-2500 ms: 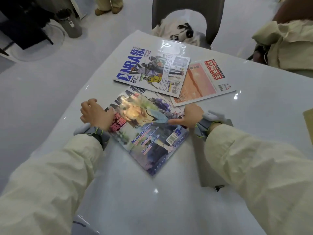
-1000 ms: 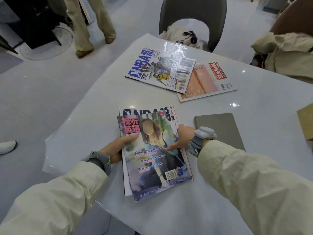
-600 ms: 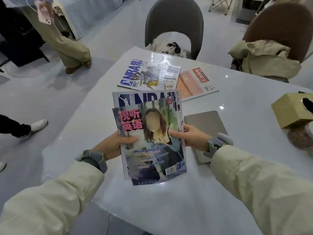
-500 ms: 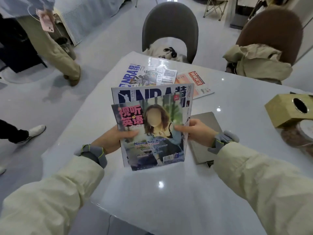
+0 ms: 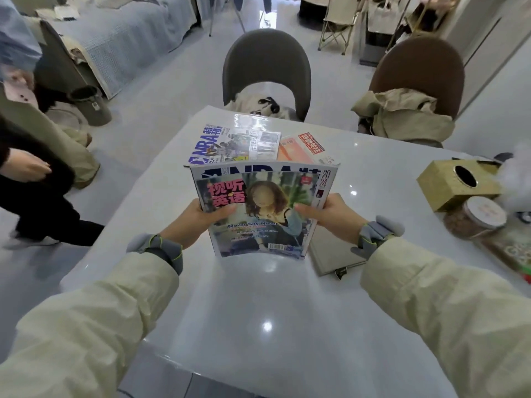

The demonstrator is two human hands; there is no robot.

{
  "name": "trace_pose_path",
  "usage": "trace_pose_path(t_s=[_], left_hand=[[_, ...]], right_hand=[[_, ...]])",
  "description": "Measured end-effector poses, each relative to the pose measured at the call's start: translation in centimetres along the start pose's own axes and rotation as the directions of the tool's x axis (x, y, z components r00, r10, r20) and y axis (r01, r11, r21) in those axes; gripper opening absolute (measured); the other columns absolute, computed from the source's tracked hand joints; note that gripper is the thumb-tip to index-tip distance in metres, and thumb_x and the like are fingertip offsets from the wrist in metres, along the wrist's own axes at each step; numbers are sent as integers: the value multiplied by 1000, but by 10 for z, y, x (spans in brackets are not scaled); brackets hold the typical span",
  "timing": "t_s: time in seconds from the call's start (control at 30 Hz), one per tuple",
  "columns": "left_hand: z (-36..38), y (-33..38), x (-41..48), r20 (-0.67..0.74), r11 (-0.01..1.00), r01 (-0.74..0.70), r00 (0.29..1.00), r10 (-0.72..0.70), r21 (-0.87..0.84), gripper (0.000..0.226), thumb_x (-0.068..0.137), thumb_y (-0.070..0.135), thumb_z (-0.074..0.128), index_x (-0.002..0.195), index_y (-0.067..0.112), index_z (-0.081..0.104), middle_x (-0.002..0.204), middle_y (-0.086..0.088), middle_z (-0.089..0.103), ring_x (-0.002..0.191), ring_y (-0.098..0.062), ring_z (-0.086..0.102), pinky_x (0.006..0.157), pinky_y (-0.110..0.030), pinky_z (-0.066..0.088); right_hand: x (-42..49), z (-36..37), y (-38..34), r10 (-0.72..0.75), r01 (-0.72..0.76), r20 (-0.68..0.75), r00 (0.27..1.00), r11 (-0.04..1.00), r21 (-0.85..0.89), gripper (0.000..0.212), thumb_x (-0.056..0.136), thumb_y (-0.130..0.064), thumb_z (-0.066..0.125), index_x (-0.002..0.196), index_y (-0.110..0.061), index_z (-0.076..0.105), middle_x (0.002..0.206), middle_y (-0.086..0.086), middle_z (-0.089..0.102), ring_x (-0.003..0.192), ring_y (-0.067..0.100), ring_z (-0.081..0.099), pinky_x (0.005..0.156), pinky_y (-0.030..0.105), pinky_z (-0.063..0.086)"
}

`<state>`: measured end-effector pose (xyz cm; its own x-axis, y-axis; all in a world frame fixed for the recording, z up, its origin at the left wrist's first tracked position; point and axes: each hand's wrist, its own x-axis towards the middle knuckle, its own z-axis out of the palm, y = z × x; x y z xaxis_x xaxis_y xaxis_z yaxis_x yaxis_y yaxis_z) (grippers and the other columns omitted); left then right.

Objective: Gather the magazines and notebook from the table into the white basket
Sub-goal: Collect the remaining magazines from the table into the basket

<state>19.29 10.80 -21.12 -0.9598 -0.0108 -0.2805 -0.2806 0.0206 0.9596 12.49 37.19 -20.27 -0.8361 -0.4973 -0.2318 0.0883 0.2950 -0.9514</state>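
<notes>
I hold two stacked magazines upright, their lower edge on the white table (image 5: 258,311). The front one (image 5: 258,222) shows a woman and pink Chinese title; the bigger NBA magazine (image 5: 326,179) stands behind it. My left hand (image 5: 201,218) grips the stack's left edge, thumb on the cover. My right hand (image 5: 330,214) grips the right edge. Further back lie another NBA magazine (image 5: 230,145) and an orange-and-red magazine (image 5: 304,147). A grey notebook (image 5: 330,254) lies flat beside my right wrist. No white basket is in view.
A gold tissue box (image 5: 457,182) and a lidded jar (image 5: 477,216) stand at the table's right. Behind the table are a grey chair (image 5: 267,61) and a brown chair (image 5: 416,70) with a jacket. People stand on the floor at the left (image 5: 37,179).
Both hands squared the two magazines on the table, lifted them and tipped them upright, now standing on their lower edge. The camera view has risen to show more of the room.
</notes>
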Motion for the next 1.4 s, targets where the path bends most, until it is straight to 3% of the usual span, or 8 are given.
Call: trace_pose_path(t_s=[0.27,0.43,0.57,0.7,0.9,1.1,1.3,1.4], left_hand=[[2,-2,3,-11,993,-52,999,53,102,37,72,3,74,100,26,66,107,-4,70,101,-24,66,93,-47,51],[3,-6,2,-31,993,-68,997,71,94,36,75,1,72,104,20,65,114,-14,68,104,-30,65,93,-49,51],[3,-5,0,10,993,-52,999,51,109,28,79,5,69,101,22,65,114,-13,67,106,-32,63,94,-48,50],[9,-7,0,110,985,-41,994,23,169,20,84,8,65,103,14,65,114,-19,66,107,-36,61,98,-51,47],[49,0,8,302,980,-38,953,-23,196,17,86,10,61,103,9,64,112,-23,64,106,-42,59,97,-53,47],[110,7,14,465,982,5,880,-95,191,28,74,21,66,100,13,65,100,-7,72,99,-32,66,84,-37,57],[193,11,12,553,971,16,819,-150,240,36,70,20,68,103,8,61,114,-30,59,104,-44,57,97,-53,45],[251,13,5,620,952,-20,763,-183,305,27,69,24,68,89,7,61,84,-15,63,79,-31,57,78,-38,51]], right_hand=[[-3,3,-6,19,-22,94,995,999,31,21,83,-24,68,94,-41,66,96,-20,73,92,0,68,74,13,55],[-4,7,2,43,-39,154,987,999,-27,42,85,-7,64,124,-19,53,113,-8,65,95,-6,64,87,14,52],[-13,4,-3,9,3,111,994,995,-103,34,85,-11,66,107,-34,55,103,-20,62,89,-14,63,74,5,49],[-27,-5,3,-1,8,50,999,990,-141,34,80,-19,70,111,-27,57,113,-5,66,110,16,62,95,31,52],[-76,-33,13,66,-74,-58,996,987,-143,63,68,-41,72,123,-15,57,118,0,67,110,15,63,102,41,47],[-129,-67,35,157,-161,-158,975,987,-15,41,82,-14,67,120,-5,55,117,18,65,108,31,64,92,48,53],[-202,-107,60,234,-213,-259,937,971,107,36,81,-14,68,115,-15,57,117,13,67,105,27,66,88,47,55],[-253,-132,77,255,-208,-356,899,964,165,40,81,-15,69,119,-16,56,115,7,68,104,22,67,82,37,58]])
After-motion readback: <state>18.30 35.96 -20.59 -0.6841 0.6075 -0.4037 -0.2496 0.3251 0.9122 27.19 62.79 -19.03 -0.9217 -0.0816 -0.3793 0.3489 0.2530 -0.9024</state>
